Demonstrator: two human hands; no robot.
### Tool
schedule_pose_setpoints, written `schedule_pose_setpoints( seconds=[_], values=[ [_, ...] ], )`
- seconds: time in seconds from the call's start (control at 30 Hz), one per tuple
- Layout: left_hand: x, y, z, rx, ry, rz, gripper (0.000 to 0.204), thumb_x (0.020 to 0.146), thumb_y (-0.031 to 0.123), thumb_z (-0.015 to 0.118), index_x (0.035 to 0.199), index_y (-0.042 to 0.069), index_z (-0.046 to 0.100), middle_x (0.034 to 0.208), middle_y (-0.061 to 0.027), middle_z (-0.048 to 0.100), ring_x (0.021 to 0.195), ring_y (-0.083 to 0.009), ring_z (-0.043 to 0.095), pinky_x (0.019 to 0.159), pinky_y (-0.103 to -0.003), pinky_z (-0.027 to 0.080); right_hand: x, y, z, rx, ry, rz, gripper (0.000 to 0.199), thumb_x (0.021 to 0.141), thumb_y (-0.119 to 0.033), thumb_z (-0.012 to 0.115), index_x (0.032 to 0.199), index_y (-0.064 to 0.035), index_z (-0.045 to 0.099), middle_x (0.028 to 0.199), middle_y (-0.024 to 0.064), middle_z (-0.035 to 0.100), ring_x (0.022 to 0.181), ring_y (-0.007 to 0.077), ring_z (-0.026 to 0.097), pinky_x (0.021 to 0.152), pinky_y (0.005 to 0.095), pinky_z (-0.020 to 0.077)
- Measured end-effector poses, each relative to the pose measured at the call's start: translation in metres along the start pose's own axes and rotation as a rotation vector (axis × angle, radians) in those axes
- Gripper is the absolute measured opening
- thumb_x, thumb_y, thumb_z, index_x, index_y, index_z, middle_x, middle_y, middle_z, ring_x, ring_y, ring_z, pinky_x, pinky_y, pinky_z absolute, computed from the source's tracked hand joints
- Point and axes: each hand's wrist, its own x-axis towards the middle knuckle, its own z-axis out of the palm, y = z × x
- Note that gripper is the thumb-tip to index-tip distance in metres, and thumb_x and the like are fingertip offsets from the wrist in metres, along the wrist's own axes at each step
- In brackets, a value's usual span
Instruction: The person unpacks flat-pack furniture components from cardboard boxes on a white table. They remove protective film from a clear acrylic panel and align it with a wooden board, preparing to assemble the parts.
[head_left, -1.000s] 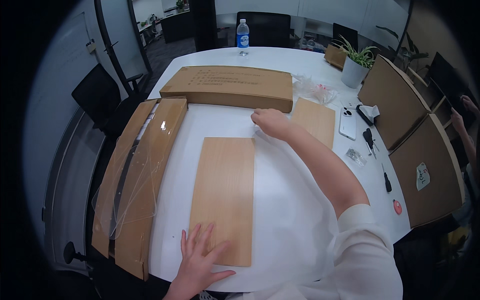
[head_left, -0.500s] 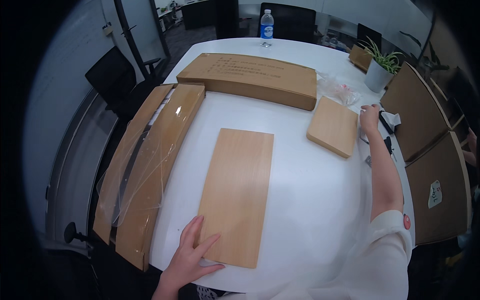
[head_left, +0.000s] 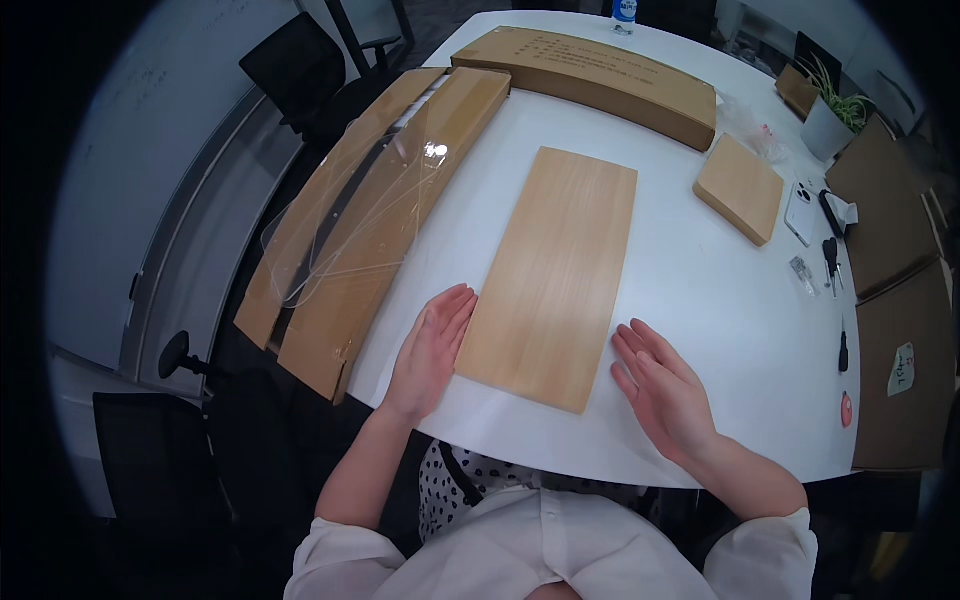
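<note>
Board (head_left: 550, 280), rectangular and wood-grained, lies between left hand (head_left: 425, 358) and right hand (head_left: 668, 400), fingers (head_left: 655, 344) outstretched, empty.

Smooth, matt wood-grain board (head_left: 553, 275)

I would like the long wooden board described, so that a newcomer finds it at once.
On the white table, look between the left hand and the right hand. There lies a flat, pale wooden board, a long rectangle. The other wooden piece, beside the white phone, is much shorter.
</note>
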Motion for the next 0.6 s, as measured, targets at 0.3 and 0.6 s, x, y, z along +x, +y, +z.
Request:
schedule_pose_setpoints(
  seconds=[0.3,0.6],
  values=[
    [-0.019,0.011,0.027,-0.349,-0.119,0.063,0.056,0.088,0.011,0.042,0.139,-0.006,0.026,0.145,-0.0212,0.028,0.139,-0.0272,0.022,0.115,-0.035,0.018,-0.026,-0.018,0.009,0.122,0.107,-0.157,0.063,0.091,-0.003,0.046,0.142,0.0071,0.012,0.148,0.0238,0.020,0.139,0.0246,0.023,0.114,0.0389,0.0223],
    [-0.037,0.054,0.078,0.103,-0.320,0.494,0.085,0.059,-0.009,0.044,0.142,-0.004,0.025,0.153,-0.0199,0.005,0.144,-0.0260,0.004,0.114,-0.039,0.007,-0.046,-0.036,0.017,-0.603,0.108,-0.887,0.041,0.077,0.016,0.057,0.115,0.0017,0.060,0.127,0.0154,0.056,0.124,0.0252,0.049,0.106,0.0348,0.0373]
  ],
)
